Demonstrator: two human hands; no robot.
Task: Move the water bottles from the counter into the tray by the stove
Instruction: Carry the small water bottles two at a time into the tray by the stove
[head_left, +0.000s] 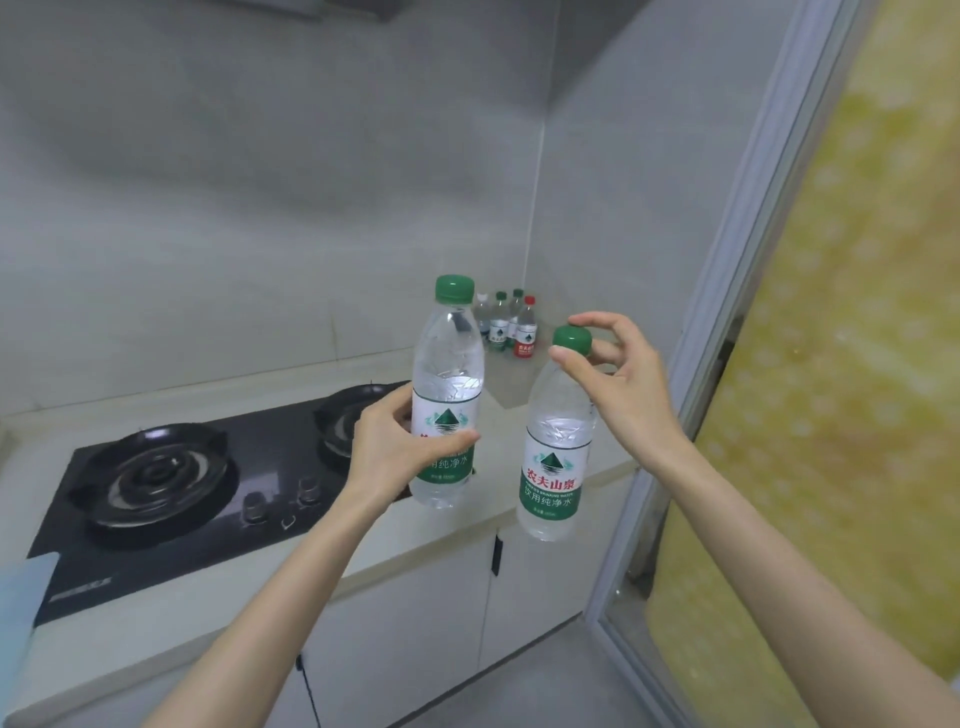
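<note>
Clear plastic, green-capped and seemingly full of water, makes up the two bottles held in the air nearest the viewer, above the front edge of the desk (488, 514). The left grip (400, 447), a bare hand, is wrapped round the label of the left bottle (448, 374), which stands upright. The right grip (618, 379) pinches only the cap of the right bottle (556, 457) between thumb and fingertips, so the bottle hangs below it, slightly tilted.

Full bottles like these are probably weighty for their size, with thin walls that give when squeezed and smooth film labels. A hold round the body looks the safer one; the cap pinch could let the bottle swing or slip.

Beyond the hands a black glass stove (208, 493) with two burners is set into the desk. Farthest off, in the wall corner right of the stove, stand four small bottles (506, 325), one red-capped. They rest on a grey patch (511, 387) that may be the tray; its rim is unclear.
</note>
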